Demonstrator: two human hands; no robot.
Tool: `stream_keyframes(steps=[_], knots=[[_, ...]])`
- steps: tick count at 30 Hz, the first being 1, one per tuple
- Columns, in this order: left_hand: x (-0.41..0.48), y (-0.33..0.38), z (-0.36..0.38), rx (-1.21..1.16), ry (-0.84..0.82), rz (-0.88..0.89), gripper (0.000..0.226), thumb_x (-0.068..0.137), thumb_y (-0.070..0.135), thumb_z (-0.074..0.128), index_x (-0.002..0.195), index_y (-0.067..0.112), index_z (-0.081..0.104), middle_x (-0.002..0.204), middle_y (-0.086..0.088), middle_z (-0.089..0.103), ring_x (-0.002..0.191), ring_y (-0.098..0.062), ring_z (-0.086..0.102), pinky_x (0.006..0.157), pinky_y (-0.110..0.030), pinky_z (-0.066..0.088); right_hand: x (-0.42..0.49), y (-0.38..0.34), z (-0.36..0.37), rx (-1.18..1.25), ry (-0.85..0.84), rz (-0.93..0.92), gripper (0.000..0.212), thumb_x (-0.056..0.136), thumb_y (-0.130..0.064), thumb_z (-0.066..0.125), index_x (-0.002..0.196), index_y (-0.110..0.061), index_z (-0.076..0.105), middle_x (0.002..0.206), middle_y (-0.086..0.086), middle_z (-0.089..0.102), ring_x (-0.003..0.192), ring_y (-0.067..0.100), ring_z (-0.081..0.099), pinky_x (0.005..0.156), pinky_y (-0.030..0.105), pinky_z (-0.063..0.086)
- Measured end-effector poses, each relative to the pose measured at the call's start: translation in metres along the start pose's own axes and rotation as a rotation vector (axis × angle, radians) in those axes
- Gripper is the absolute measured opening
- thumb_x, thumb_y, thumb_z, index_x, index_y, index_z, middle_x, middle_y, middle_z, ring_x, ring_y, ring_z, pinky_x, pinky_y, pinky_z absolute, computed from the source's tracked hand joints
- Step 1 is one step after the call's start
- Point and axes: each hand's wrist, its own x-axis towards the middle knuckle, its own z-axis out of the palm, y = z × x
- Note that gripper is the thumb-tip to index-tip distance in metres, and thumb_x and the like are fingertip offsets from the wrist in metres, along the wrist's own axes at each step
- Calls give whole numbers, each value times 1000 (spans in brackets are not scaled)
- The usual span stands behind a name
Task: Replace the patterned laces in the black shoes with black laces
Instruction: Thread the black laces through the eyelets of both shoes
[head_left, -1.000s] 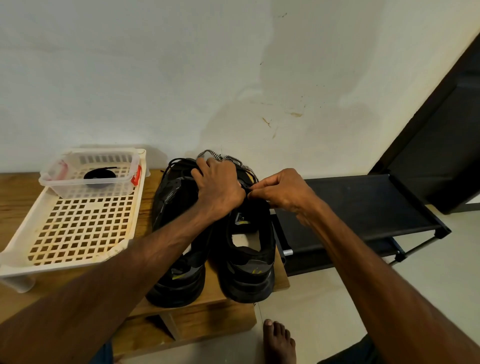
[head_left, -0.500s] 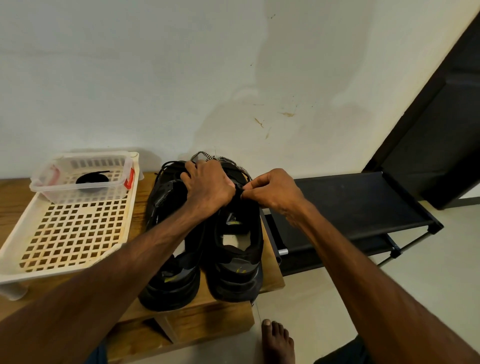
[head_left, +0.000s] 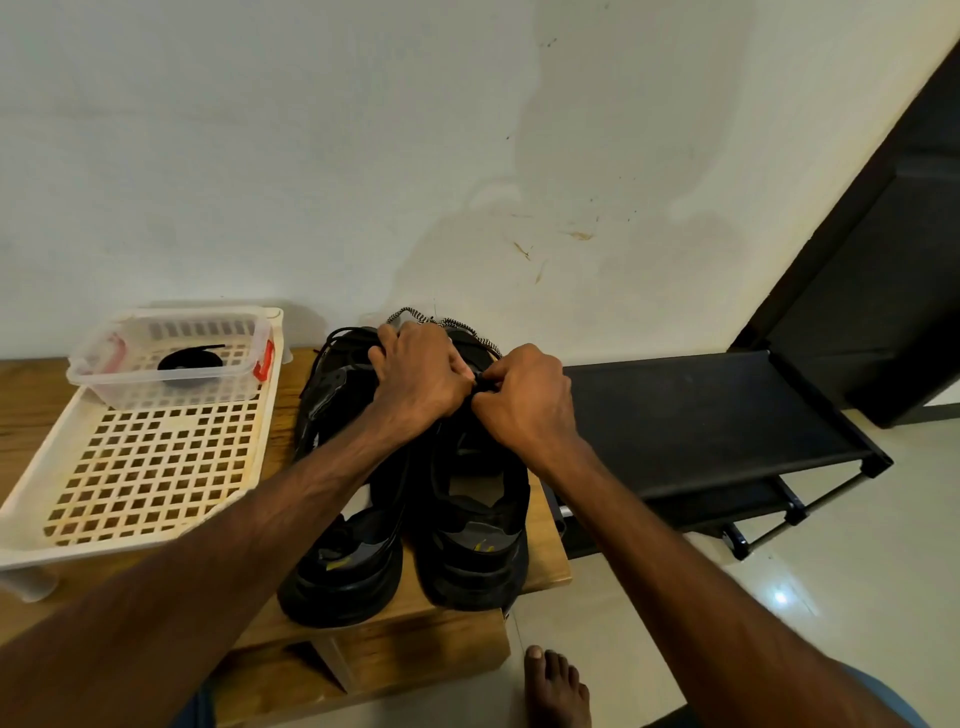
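Shoes (head_left: 472, 566) beside tray (head_left: 156, 543), left hand (head_left: 415, 376) and right hand (head_left: 524, 397) covering eyelets, apparently pinching black lace (head_left: 481, 375)

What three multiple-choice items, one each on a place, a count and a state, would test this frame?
1. Where is the coiled black lace? A on the shoe rack; B in the clear container; C on the floor.
2. How many black shoes stand on the wooden bench? A three; B one; C two.
3. What are the left hand and right hand doing? A both grip at the right-hand shoe; B both hang idle; C one lifts the tray.
Answers: B, it lies coiled inside the clear walls; C, two stand side by side; A, both hands' fingers curl at that shoe's lacing.
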Motion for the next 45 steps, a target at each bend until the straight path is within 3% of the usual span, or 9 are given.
stream_keyframes(steps=[5,9,14,20,24,29,38,45], knots=[[-3,2,-5,-18,-33,5,12,75,28,83,86,27,81,130,0,62,127,-30,36,89,-35,26,-4,6,-6,95,19,2,23,83,-11,68,101,-16,82,92,4,78,82,20,72,73,30,60],[-3,4,-5,-9,-47,6,21,70,33,89,88,25,81,127,1,63,125,-28,37,88,-33,27,0,15,-3,174,31,49,29,80,-13,67,102,-25,82,99,-1,79,92,19,72,87,40,61],[-4,6,-5,37,-18,44,16,74,30,85,89,25,79,125,5,62,124,-26,38,88,-31,28,7,22,-2,249,5,85,27,82,-10,69,97,-29,82,100,-6,79,95,14,71,91,42,60],[-5,5,-4,65,13,94,11,81,23,76,92,21,77,125,0,60,123,-27,38,97,-35,34,13,28,-5,351,-76,166,26,84,-5,70,93,-26,83,89,-8,79,88,16,74,86,44,63],[-8,3,-6,94,7,165,15,82,21,72,96,17,76,129,-4,57,127,-29,36,103,-41,34,14,27,-10,413,-127,180,27,86,0,69,98,-20,83,95,-2,79,93,16,74,89,39,62],[-7,2,-4,128,61,209,11,86,19,69,94,16,76,133,-5,56,127,-29,36,104,-44,35,14,27,-10,317,-111,116,25,87,-7,71,99,-26,82,96,-4,79,90,13,73,86,39,63],[0,0,2,8,48,34,11,86,21,73,95,21,78,133,-5,56,126,-31,35,101,-40,36,13,25,-15,79,-149,-89,28,88,-19,74,115,-25,78,111,-4,77,103,12,71,97,42,58],[4,3,0,-80,-35,-123,23,78,18,78,102,19,76,127,0,63,127,-31,38,97,-37,36,10,23,-13,92,-116,-57,27,86,-19,72,110,-27,80,107,-6,78,100,9,70,96,37,58]])
